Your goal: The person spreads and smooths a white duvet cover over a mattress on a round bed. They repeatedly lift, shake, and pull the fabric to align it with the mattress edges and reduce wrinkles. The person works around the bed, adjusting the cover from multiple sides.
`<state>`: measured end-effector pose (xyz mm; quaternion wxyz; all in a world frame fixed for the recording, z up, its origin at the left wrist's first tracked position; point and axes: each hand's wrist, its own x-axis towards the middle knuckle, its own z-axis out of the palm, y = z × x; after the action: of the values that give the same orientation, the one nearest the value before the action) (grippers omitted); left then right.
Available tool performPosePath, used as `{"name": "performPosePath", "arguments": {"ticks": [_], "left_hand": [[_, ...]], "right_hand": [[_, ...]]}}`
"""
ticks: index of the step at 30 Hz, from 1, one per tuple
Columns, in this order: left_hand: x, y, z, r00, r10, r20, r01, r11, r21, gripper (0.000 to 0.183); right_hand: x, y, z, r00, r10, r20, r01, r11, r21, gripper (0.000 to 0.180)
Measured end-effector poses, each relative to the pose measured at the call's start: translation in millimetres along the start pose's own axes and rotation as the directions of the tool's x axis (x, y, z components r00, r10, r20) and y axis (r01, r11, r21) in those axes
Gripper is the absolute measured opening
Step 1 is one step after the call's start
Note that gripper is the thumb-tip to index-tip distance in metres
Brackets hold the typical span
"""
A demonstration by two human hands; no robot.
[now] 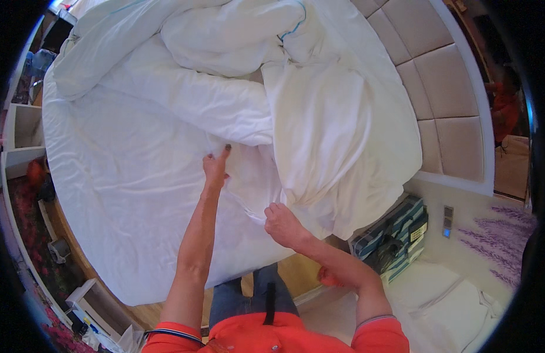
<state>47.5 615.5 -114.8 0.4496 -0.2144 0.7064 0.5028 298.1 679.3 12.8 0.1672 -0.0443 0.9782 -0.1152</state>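
A white duvet cover (319, 132) lies loose and wrinkled before me, partly over a thick white duvet (202, 95). My right hand (282, 226) is closed on the cover's near edge, with the fabric bunched at its fingers. Further left, my left hand (216, 170) is at the other end of that edge, just short of the duvet's fold. Its thumb points away from me, and its lower fingers appear curled on the cloth. Between both hands the cover gapes, showing its inner side. Everything rests on a bed with a white sheet (136, 212).
A padded beige headboard (449, 88) rises at the right. Beside the bed stand a striped blue-green organizer (387, 238) and a white covered surface (435, 295). White shelving (25, 128) and a white open box (98, 304) line the left. Heaped bedding (233, 35) covers the far side.
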Motion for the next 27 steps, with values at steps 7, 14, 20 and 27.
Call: {"name": "performPosePath", "arguments": {"ticks": [7, 14, 20, 27], "left_hand": [[24.2, 20.5, -6.5, 0.941, 0.073, 0.332, 0.152, 0.782, -0.604, 0.019], [11.9, -11.4, 23.8, 0.991, 0.135, -0.017, -0.136, 0.976, -0.170, 0.059], [22.6, -20.8, 39.4, 0.958, 0.287, -0.022, -0.280, 0.946, 0.162, 0.051], [7.3, -33.3, -35.2, 0.871, 0.457, -0.182, -0.419, 0.883, 0.212, 0.042]], "right_hand": [[-30.7, 6.6, -12.3, 0.994, 0.059, -0.091, -0.051, 0.995, 0.084, 0.005], [-21.4, -23.1, -32.4, 0.969, -0.079, -0.232, 0.123, 0.976, 0.180, 0.010], [-30.7, -52.3, -5.2, 0.936, 0.139, -0.325, -0.100, 0.986, 0.132, 0.002], [7.6, -35.6, 57.1, 0.771, 0.603, 0.205, -0.617, 0.787, 0.005, 0.013]]}}
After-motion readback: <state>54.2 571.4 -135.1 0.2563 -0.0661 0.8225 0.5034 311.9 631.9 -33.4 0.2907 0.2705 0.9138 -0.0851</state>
